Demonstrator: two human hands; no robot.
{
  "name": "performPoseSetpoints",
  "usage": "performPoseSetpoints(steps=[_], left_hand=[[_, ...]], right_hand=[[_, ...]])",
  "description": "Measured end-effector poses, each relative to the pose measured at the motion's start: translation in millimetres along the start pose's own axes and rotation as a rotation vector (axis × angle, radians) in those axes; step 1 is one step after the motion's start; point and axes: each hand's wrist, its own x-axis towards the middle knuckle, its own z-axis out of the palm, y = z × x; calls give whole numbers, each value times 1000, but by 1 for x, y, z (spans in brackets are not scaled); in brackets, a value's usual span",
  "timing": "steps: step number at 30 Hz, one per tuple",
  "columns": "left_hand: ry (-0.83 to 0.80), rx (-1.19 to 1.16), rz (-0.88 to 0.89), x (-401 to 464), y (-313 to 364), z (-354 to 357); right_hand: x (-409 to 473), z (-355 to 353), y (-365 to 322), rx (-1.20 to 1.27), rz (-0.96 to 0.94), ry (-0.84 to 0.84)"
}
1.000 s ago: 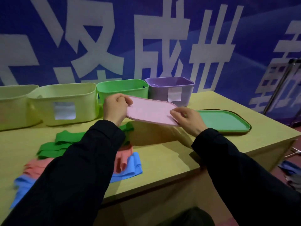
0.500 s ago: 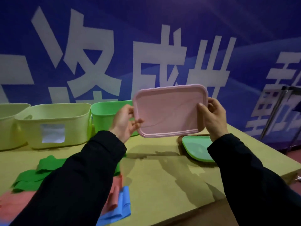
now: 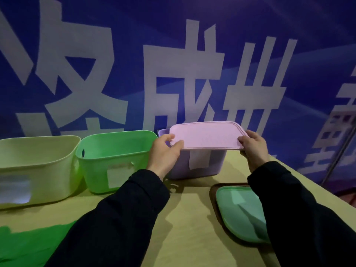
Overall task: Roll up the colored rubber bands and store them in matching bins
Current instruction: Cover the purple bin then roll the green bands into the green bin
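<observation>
A blue banner point(image 3: 192, 54) backs the bench point(image 3: 192, 218). Left hand point(image 3: 163, 153) and right hand point(image 3: 254, 147) each pinch an end of the pink lid point(image 3: 208, 134) above the purple bin point(image 3: 194, 164). Green bands point(image 3: 28, 245) below the left grip lie unrolled; I'd say sorting has barely begun.

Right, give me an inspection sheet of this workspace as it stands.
Surface: tan table, bins along its back edge.
Job's things: pink lid held level over the purple bin; green bin and pale yellow bin open; green bands at the near left.
Clutter: green lid lying flat at right.
Hands: left hand and right hand each grip an end of the pink lid.
Cables: nothing seen.
Surroundings: blue banner with large white characters.
</observation>
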Motion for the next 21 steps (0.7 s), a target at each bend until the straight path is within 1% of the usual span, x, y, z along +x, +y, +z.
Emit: performPoseSetpoints(steps=[2, 5, 7, 9, 12, 16, 19, 21], left_hand=[[-9, 192, 118, 3, -7, 6], [34, 662, 343, 5, -21, 14], [117, 952, 441, 5, -32, 18], [192, 1120, 504, 8, -38, 20], [231, 1187, 539, 14, -44, 18], [205, 1215, 534, 13, -51, 13], [143, 1224, 460, 12, -51, 10], [99, 1219, 416, 14, -51, 10]], right_hand=[[14, 13, 4, -59, -10, 20], [28, 32, 8, -117, -41, 8], [34, 39, 11, -130, -81, 9], [38, 43, 13, -150, -107, 3], [45, 46, 20, -231, -105, -32], [47, 50, 34, -295, -57, -72], [51, 52, 38, -292, -52, -86], [54, 53, 39, -331, -58, -106]])
